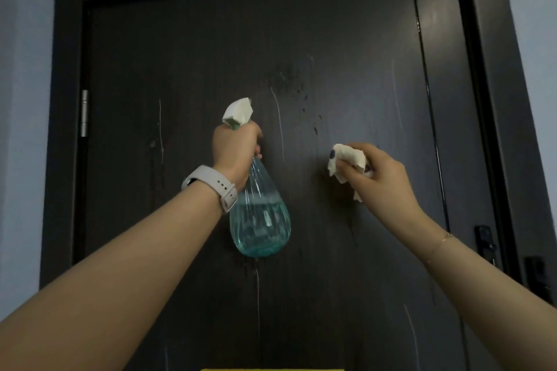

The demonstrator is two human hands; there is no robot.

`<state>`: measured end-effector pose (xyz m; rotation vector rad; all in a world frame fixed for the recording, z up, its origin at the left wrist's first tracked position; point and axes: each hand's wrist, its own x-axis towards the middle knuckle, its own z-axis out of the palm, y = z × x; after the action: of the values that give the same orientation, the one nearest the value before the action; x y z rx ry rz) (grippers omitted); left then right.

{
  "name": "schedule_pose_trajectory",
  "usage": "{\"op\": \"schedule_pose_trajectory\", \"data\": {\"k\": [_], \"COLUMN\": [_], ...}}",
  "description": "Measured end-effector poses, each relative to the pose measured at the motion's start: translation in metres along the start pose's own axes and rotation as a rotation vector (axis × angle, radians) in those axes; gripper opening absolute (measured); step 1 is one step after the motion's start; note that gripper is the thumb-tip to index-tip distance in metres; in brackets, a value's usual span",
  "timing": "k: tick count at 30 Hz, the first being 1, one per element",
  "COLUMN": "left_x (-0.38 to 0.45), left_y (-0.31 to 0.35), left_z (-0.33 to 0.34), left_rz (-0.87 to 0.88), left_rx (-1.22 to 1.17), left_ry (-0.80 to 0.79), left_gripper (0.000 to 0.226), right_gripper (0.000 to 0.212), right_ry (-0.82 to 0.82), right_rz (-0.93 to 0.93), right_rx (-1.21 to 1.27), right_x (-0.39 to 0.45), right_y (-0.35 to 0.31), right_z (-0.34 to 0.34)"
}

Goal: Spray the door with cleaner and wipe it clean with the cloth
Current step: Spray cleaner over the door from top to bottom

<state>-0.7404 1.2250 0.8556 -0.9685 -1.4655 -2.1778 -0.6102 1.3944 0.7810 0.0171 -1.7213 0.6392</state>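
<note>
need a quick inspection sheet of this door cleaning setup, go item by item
surface: dark door, closed, with spray droplets and thin run streaks.
job's things: spray bottle, partly filled with blue-green cleaner, nozzle aimed at the door; crumpled pale cloth.
clutter: yellow strip at the bottom edge, can't tell what it is.
hands: left hand grips the bottle neck; right hand fingers pinch the cloth near the door.
cables: nothing seen.
surroundings: dark door frame, hinge on the left, handle on the right, pale wall.
</note>
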Motion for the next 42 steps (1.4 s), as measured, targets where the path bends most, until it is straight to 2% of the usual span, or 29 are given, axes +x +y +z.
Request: {"op": "schedule_pose_trajectory", "data": {"k": [5, 10, 16, 22, 27, 29, 32, 38, 42], "left_x": [0.0, -0.004, -0.02, -0.04, -0.052, -0.056, -0.058, -0.05, -0.046], "left_y": [-0.003, -0.007, -0.008, 0.001, 0.006, 0.008, 0.014, 0.031, 0.037], "left_z": [0.003, 0.003, 0.007, 0.042, 0.086, 0.105, 0.133, 0.171, 0.185], "left_rz": [-0.025, 0.009, 0.033, 0.061, 0.042, 0.043, 0.061, 0.098, 0.132], "left_rx": [0.032, 0.08, 0.076, 0.068, 0.006, 0.013, 0.022, -0.018, 0.001], "left_ry": [-0.013, 0.019, -0.014, -0.097, -0.137, -0.15, -0.165, -0.11, -0.04], "left_gripper": [0.002, 0.012, 0.011, 0.014, 0.015, 0.015, 0.015, 0.014, 0.021], "right_gripper": [0.023, 0.024, 0.023, 0.031, 0.043, 0.038, 0.02, 0.021, 0.022], "right_ry": [-0.005, 0.015, -0.017, 0.137, 0.188, 0.115, 0.049, 0.065, 0.045], "right_rz": [-0.035, -0.043, -0.076, -0.203, -0.16, -0.176, -0.272, -0.359, -0.344], "right_rx": [-0.013, -0.04, -0.103, -0.332, -0.454, -0.553, -0.633, -0.693, -0.702], "right_x": [0.004, 0.006, 0.0, 0.008, 0.022, 0.029, 0.034, 0.032, 0.034], "right_y": [0.013, 0.02, 0.025, 0.051, 0.093, 0.11, 0.122, 0.145, 0.151], "right_z": [-0.002, -0.006, -0.02, -0.075, -0.131, -0.142, -0.145, -0.139, -0.141]}}
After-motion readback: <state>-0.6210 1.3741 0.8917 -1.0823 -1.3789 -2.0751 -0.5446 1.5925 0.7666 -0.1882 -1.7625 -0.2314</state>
